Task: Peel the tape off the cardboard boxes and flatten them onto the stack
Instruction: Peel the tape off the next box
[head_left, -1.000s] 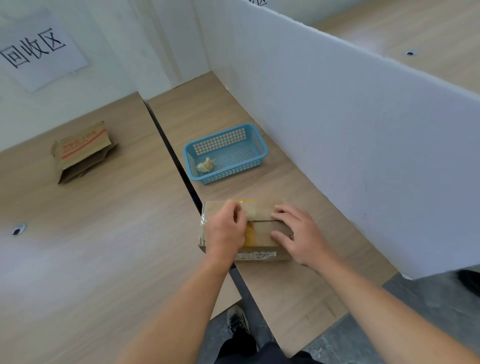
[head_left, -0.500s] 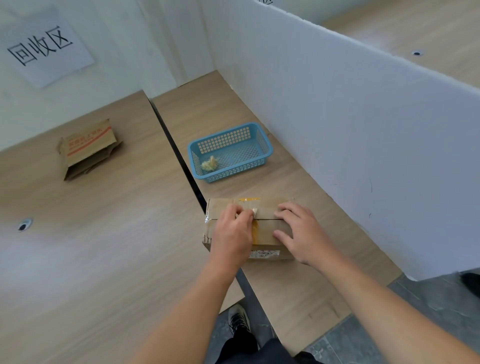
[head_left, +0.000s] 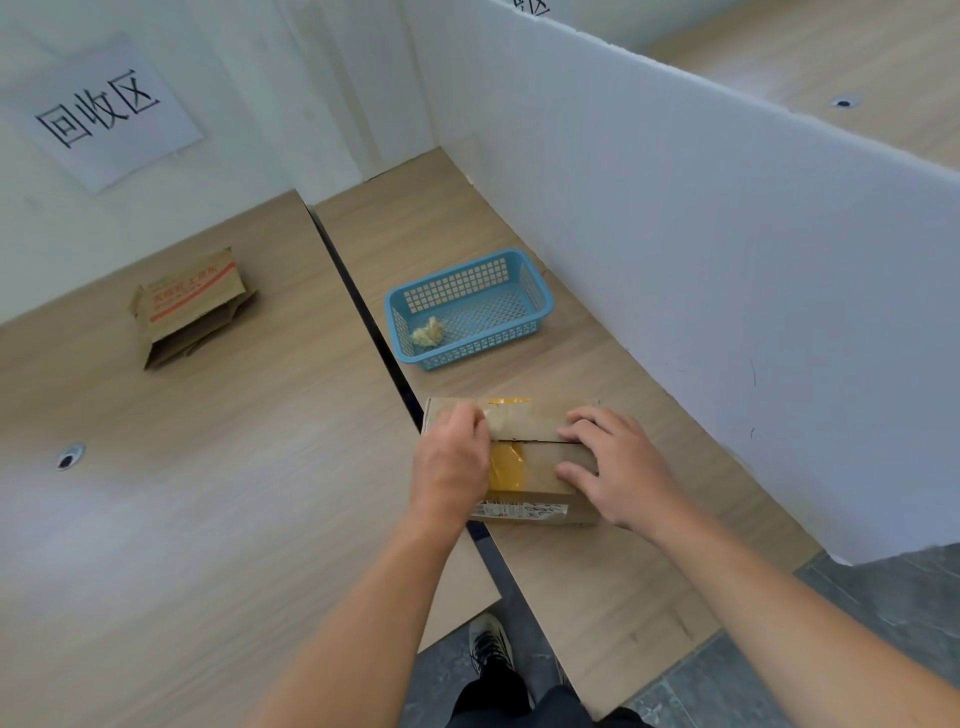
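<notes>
From the head view: has drawn the left hand (head_left: 449, 462) a little toward 9 o'clock since a second ago, baring more of the yellow tape (head_left: 506, 470) across the seam and lifting a pale, wrinkled end near the far edge. Seems to pinch that end with curled left fingers, though with the back of the hand to the camera. Presses the right hand (head_left: 618, 467) down at 3 o'clock on the lid, fingers straight and spread, steadying the cardboard box (head_left: 550, 462). Suggests peeling barely begun: flaps shut, most of the strip stuck down. Has the box standing small, brown, unflattened, labelled on its near side, at the near edge of the right table (head_left: 597, 597), at 6 o'clock from the blue basket (head_left: 457, 285) holding one tape wad (head_left: 428, 332), well apart from the flattened stack (head_left: 192, 306) at 10 o'clock.
</notes>
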